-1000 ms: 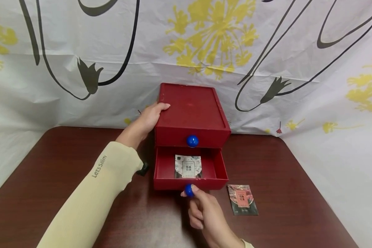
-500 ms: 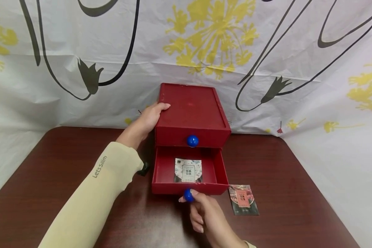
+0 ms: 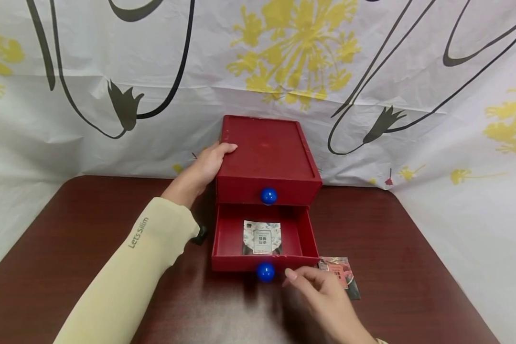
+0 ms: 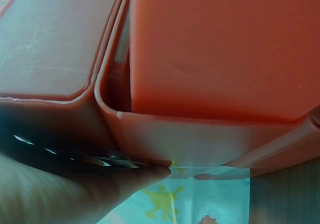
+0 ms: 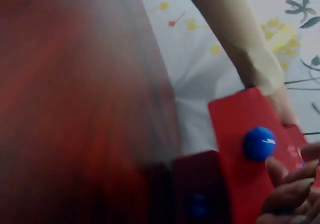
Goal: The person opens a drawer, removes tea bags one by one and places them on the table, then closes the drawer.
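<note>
On the bench (image 3: 90, 267), a red cabinet (image 3: 262, 153), its lower drawer (image 3: 241, 264) open nearward, is best steadied by the left grip (image 3: 208, 161) at its left edge (closure cannot be told), while the right grip (image 3: 327, 294), loosely curled, empty, partly hides the red sachet (image 3: 349, 275), just right of the lower blue knob (image 3: 265, 272).

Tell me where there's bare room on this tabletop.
Bare: the dark brown tabletop left of the cream fabric sleeve, and right of the red plastic drawer box, beyond the flat reddish sachet. Crowded: in front of the open red lower drawer, where the right hand is beside the round blue knob.
</note>
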Demonstrator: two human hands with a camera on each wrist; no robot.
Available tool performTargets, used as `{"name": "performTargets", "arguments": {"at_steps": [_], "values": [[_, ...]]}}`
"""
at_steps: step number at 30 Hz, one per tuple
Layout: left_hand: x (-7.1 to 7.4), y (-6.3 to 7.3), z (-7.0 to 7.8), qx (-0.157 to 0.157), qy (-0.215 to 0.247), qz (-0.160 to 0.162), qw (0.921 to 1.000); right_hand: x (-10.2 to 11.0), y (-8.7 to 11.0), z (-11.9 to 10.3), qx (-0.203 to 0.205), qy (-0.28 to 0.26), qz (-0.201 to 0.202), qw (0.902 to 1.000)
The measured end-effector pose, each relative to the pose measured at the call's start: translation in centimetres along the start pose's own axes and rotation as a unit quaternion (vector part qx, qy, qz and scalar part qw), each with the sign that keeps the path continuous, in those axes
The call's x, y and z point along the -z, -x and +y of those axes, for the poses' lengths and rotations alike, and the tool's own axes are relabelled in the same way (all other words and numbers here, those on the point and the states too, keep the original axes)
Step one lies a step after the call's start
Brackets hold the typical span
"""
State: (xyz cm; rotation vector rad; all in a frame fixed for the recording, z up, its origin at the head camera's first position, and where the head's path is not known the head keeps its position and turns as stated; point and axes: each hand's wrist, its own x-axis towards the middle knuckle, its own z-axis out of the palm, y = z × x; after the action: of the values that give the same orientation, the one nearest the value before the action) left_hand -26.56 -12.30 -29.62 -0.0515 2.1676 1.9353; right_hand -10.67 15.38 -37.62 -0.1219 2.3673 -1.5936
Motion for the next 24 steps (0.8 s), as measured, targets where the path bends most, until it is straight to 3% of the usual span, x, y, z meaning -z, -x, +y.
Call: {"name": "performTargets", "arguments": {"at_steps": [2,5,10,13,17,24], "values": [[-0.1,0.0,0.1,-0.001,-0.001,-0.001,1.0,0.9,0.3,-0.7,0.067,0.059,0.018,0.9958],[-0.1,0.0,0.1,-0.003,0.001,-0.003,1.0,2.2,0.4,-2.1,0.149,0.126,0.034,0.9801],[0.0,-0.1,0.0,-0.002,-0.001,-0.004,1.0,3.4,-0.7,-4.4,0.206,0.179,0.022,0.9618],[0.1,-0.1,-0.1,-0.001,-0.005,-0.003,1.0,3.5,-2.1,-5.4,0.244,0.227,0.024,0.9424],[0.2,0.0,0.0,0.0,-0.003,-0.002,1.0,3.5,-4.4,-6.8,0.267,0.281,0.015,0.9219],[0.0,-0.1,0.0,-0.004,-0.003,-0.01,0.9999,3.2,-8.2,-7.2,0.252,0.399,-0.011,0.8815]]}}
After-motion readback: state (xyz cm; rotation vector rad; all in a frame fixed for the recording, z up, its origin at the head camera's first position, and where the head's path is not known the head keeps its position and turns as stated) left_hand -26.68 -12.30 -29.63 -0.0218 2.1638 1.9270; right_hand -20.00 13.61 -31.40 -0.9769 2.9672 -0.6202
